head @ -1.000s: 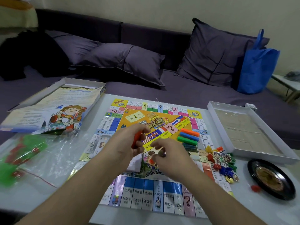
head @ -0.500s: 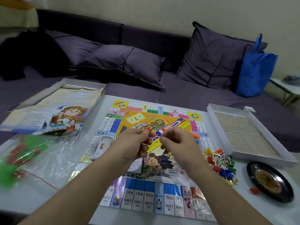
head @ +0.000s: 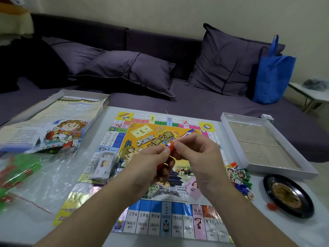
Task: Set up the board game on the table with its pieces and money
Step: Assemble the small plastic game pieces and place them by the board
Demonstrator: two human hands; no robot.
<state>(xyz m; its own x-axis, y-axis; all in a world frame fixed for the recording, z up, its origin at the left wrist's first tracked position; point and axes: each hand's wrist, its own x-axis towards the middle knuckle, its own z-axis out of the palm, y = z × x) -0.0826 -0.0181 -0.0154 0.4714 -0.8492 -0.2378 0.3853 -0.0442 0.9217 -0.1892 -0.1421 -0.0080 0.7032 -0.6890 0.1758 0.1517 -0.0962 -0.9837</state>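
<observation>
Where the white table (head: 267, 227) meets a purple sofa (head: 195, 104), the game board (head: 142, 216) lies flat.

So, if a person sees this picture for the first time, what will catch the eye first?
Most likely the two hands, left hand and right hand, meeting over the middle of the colourful game board and pinching a small red piece together. After that, the black roulette wheel at the table's right edge, and the clear plastic bag of green and red pieces on the left.

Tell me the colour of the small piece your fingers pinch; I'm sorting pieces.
Orange-red piece, head view.
</observation>
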